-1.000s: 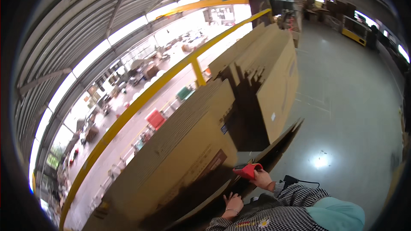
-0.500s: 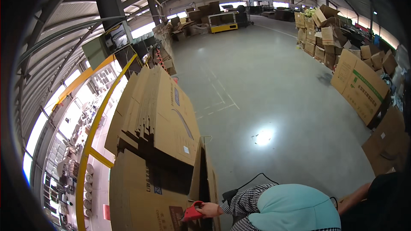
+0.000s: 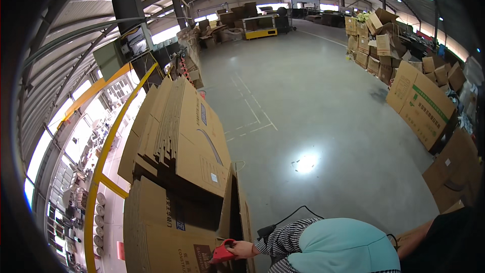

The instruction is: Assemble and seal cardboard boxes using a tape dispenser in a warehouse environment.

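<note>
An arm in a black-and-white striped sleeve runs leftward from beneath teal clothing at the bottom of the view, and I take it for my right arm. My right hand [image 3: 241, 249] is closed round the grip of a red handheld tool that looks like a tape dispenser [image 3: 222, 253]. It is at the right edge of a printed brown carton [image 3: 166, 242], low in the view; whether the two touch I cannot tell. Just below the forearm another bit of striped cloth shows. My left hand is out of sight.
Flattened cartons [image 3: 194, 141] lean in a stack at the left, beside a yellow railing [image 3: 103, 162]. Cardboard sheets [image 3: 422, 106] and piled boxes [image 3: 379, 40] line the right side. A black cable [image 3: 298, 209] loops above the sleeve. Another person's bare arm [image 3: 418, 236] shows lower right.
The whole view has shifted slightly left. The red tape dispenser stays in my right hand beside the carton.
</note>
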`<control>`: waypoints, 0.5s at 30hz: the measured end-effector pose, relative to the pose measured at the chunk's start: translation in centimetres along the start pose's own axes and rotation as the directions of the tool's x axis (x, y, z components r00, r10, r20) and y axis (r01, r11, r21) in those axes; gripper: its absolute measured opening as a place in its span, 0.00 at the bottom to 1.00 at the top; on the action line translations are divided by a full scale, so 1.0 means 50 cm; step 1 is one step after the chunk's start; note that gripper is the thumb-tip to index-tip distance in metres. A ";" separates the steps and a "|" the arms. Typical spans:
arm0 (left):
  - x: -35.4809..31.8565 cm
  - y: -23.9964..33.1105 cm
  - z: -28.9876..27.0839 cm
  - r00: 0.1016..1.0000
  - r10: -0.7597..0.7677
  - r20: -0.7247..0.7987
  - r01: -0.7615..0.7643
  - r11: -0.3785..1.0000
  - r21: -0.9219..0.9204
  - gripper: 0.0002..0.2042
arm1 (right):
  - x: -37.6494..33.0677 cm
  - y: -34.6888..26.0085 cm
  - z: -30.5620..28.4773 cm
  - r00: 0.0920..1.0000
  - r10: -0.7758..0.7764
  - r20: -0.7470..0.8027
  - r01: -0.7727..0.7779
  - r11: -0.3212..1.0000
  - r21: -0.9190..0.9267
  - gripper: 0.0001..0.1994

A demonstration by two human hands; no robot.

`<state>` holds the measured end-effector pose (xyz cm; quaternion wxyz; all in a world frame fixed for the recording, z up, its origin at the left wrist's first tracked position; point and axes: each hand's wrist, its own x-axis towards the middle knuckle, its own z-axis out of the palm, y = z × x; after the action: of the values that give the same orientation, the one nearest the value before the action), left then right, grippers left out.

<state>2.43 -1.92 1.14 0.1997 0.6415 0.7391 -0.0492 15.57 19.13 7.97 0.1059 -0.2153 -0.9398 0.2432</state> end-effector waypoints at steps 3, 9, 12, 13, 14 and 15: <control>0.008 -0.017 0.045 1.000 0.002 0.006 -0.002 1.000 -0.015 0.17 | -0.004 0.010 0.004 1.000 -0.001 -0.010 0.001 1.000 -0.006 0.30; 0.029 -0.100 0.206 0.994 -0.081 0.066 0.086 0.994 -0.064 0.16 | 0.011 -0.018 -0.008 0.999 -0.014 0.039 0.013 1.000 0.021 0.31; 0.004 0.019 -0.027 0.982 0.065 0.176 -0.085 0.990 0.111 0.14 | -0.011 0.004 -0.033 0.998 0.056 0.027 -0.056 0.998 0.010 0.31; 0.007 -0.006 0.023 0.998 0.030 0.052 -0.034 0.996 0.087 0.13 | -0.006 -0.009 -0.040 0.997 0.062 0.039 -0.062 0.998 0.004 0.31; -0.007 -0.017 0.040 0.997 -0.033 -0.070 0.036 0.998 0.054 0.13 | 0.005 -0.023 -0.037 0.998 0.031 0.052 -0.032 0.999 0.010 0.31; -0.011 -0.015 0.042 0.998 -0.023 -0.064 0.025 0.999 0.033 0.13 | 0.003 -0.024 -0.037 0.998 0.026 0.053 -0.028 0.999 0.028 0.30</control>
<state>2.26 -3.24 -0.70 0.1649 0.6370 0.7517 -0.0435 15.61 19.02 10.19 0.0808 -0.2199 -0.9357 0.2636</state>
